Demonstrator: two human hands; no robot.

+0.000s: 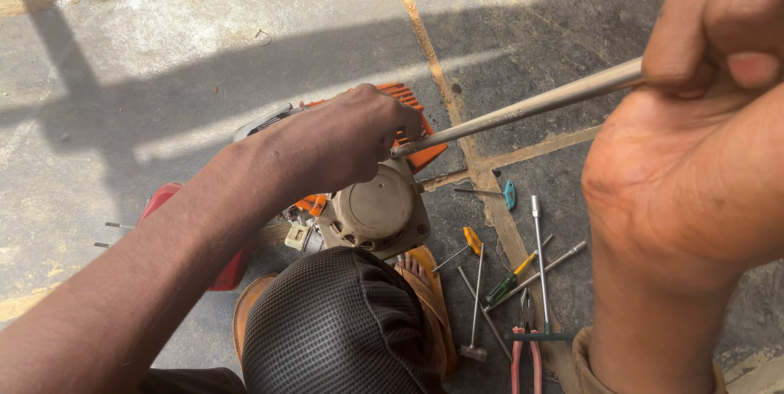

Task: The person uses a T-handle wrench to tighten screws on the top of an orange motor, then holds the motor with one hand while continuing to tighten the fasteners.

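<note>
A small orange and grey engine (377, 208) with a round grey cover lies on the stone floor between my knees. My left hand (343, 137) rests over its top, fingers closed around the lower end of a long silver metal rod (523, 106). The rod slants up to the right into my right hand (702, 141), which is closed around its upper end close to the camera. Where the rod tip meets the engine is hidden under my left fingers.
Loose tools lie on the floor at the right of the engine: a yellow-handled screwdriver (471, 240), a green-handled one (500, 287), a T-handle wrench (538, 255), a blue-handled tool (508, 195) and red-handled pliers (526, 353). A red part (159, 202) sits left. My knee (335, 324) fills the lower middle.
</note>
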